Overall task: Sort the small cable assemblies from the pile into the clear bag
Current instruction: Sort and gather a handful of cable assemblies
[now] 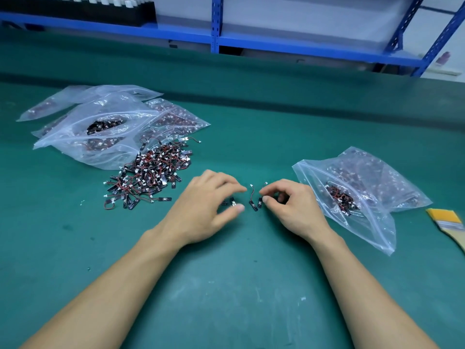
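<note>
A pile of small cable assemblies (pixel 148 175), black tabs with red-black wires and white plugs, lies on the green table left of centre. A clear bag (pixel 357 195) holding several assemblies lies open at the right. My left hand (pixel 208 210) hovers over two loose assemblies (pixel 231 202), fingers curled and blurred. My right hand (pixel 289 205) pinches one assembly (pixel 261 201) between thumb and forefinger. Another assembly (pixel 252 201) lies between the two hands.
Several clear bags (pixel 100 124) with assemblies are heaped behind the pile at the left. A brush with yellow bristles (pixel 448 222) lies at the right edge. Blue shelving (pixel 276 44) runs along the back of the green table (pixel 226 285).
</note>
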A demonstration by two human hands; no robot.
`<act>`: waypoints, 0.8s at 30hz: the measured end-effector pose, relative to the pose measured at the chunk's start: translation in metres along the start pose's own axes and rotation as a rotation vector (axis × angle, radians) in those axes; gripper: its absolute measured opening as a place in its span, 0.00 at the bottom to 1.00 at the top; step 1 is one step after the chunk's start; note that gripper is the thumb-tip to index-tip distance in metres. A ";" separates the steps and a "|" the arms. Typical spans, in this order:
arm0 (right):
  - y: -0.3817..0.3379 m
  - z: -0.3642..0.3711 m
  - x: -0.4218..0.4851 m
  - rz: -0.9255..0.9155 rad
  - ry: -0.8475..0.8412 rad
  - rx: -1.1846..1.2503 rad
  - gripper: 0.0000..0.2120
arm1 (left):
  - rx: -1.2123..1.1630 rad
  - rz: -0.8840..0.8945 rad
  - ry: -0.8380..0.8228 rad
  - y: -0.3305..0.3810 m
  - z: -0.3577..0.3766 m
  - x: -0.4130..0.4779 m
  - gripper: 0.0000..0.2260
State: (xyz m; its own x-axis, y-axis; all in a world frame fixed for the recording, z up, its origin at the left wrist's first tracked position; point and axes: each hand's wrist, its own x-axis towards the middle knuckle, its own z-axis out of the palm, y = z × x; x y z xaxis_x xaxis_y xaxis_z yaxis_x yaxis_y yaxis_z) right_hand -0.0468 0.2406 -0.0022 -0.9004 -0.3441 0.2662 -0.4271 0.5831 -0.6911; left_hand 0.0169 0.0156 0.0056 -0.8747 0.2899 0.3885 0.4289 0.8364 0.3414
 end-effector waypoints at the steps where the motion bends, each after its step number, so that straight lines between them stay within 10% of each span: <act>1: 0.000 0.000 0.000 0.006 0.010 0.010 0.11 | 0.004 -0.060 0.049 -0.007 -0.005 -0.001 0.16; 6: 0.001 0.001 0.000 0.025 0.021 0.002 0.13 | 0.032 -0.268 0.060 -0.032 -0.018 -0.008 0.11; 24: 0.002 0.001 0.000 0.017 0.005 -0.025 0.10 | 0.006 -0.101 0.020 -0.030 -0.009 -0.004 0.04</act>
State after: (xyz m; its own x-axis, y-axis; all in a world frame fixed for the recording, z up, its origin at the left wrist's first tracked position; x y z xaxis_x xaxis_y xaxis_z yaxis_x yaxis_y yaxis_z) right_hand -0.0472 0.2410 -0.0038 -0.9082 -0.3298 0.2578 -0.4132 0.6074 -0.6785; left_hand 0.0096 -0.0149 0.0011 -0.9086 0.1952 0.3693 0.3377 0.8636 0.3744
